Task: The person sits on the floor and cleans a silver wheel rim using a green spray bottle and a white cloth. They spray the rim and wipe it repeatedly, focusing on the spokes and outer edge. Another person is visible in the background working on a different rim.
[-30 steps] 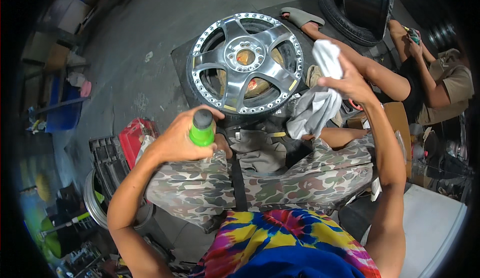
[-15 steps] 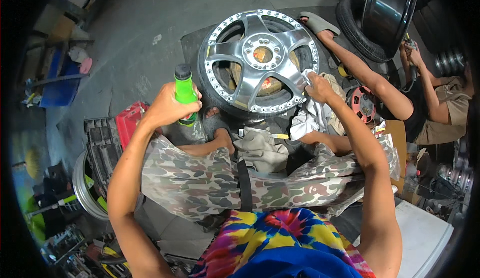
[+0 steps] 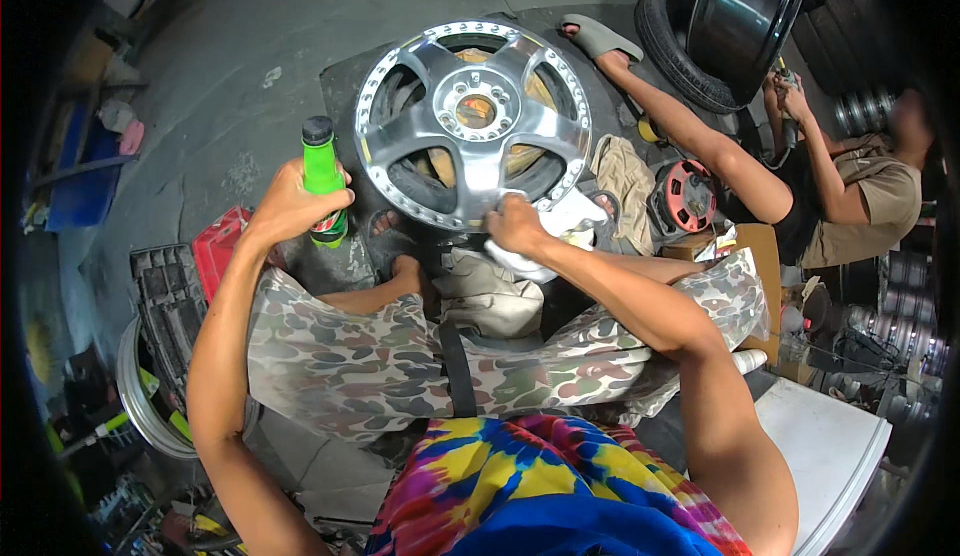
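Wheel (image 3: 480, 159) lay face up just ahead of both hands, round, with no long axis. The right hand (image 3: 516, 224), the nearer, clutched a white cloth (image 3: 574, 216) at the near rim; the left hand (image 3: 287, 202), well apart, was wrapped around a green bottle (image 3: 321, 168) to the wheel's left.

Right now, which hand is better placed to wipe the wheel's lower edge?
Probably the right hand: it holds the white cloth at the lower edge of the wheel. The left hand grips the green bottle, off to the wheel's left.
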{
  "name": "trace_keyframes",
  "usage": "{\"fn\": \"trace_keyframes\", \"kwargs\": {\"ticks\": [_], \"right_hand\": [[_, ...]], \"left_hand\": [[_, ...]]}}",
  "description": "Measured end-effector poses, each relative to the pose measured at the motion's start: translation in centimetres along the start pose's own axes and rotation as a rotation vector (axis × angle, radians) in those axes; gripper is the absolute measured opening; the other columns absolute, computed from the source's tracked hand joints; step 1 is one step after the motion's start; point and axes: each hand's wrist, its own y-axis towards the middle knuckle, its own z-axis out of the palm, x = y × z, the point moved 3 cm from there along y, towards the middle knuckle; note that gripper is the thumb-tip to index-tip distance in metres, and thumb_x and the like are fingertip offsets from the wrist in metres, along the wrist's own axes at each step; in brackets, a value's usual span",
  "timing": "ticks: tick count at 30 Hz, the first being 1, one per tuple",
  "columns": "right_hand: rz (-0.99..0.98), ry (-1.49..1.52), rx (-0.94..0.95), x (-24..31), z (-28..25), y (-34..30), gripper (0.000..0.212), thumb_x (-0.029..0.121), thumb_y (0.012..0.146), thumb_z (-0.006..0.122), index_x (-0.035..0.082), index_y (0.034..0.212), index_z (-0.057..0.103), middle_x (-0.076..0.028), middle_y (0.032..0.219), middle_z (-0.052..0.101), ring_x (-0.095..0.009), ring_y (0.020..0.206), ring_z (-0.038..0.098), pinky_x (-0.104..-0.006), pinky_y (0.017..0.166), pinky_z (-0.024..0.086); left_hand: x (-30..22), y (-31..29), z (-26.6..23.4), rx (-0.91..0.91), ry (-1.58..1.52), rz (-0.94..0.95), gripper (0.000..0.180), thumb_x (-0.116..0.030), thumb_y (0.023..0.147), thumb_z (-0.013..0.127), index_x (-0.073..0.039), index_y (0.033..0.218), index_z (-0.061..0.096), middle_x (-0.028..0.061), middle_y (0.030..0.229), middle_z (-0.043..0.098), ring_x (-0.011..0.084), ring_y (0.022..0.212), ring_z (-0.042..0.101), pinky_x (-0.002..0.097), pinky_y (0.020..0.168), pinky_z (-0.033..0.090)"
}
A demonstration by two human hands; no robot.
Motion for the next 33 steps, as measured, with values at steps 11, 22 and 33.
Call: {"fn": "trace_keyframes", "kwargs": {"ticks": [11,22,33], "right_hand": [[-0.310,0.232,0.165,1.0,-4.1,2.0,0.044,0.034,0.089,0.069,0.000,0.116,0.074,-0.029,0.110,0.073,-0.044,0.101,0.072,-0.0489,0.094,0.056],[-0.402,-0.144,-0.142,-12.8,-12.2,4.4,0.040,0.021,0.090,0.062,0.000,0.123,0.070,-0.025,0.127,0.069,-0.044,0.117,0.067,-0.0490,0.103,0.052],[-0.332,-0.104,-0.164,-8.4,-7.3,-0.5,0.024,0.015,0.092,0.060,-0.004,0.105,0.061,-0.028,0.117,0.061,-0.051,0.099,0.067,-0.0579,0.087,0.055]], "left_hand": [[3.0,2.2,0.0,0.038,0.191,-0.116,0.032,-0.022,0.083,0.080,-0.001,0.106,0.072,0.0088,0.103,0.075,0.0171,0.095,0.070,0.0344,0.087,0.055],[10.6,5.4,5.2,-0.078,0.086,-0.263,0.037,-0.035,0.082,0.082,-0.002,0.099,0.078,0.0110,0.091,0.078,0.0203,0.084,0.074,0.0378,0.079,0.057],[11.2,10.0,3.3,-0.090,-0.126,-0.175,0.021,-0.020,0.084,0.084,-0.003,0.094,0.076,0.0034,0.084,0.074,0.0128,0.074,0.068,0.0311,0.067,0.054]]}}
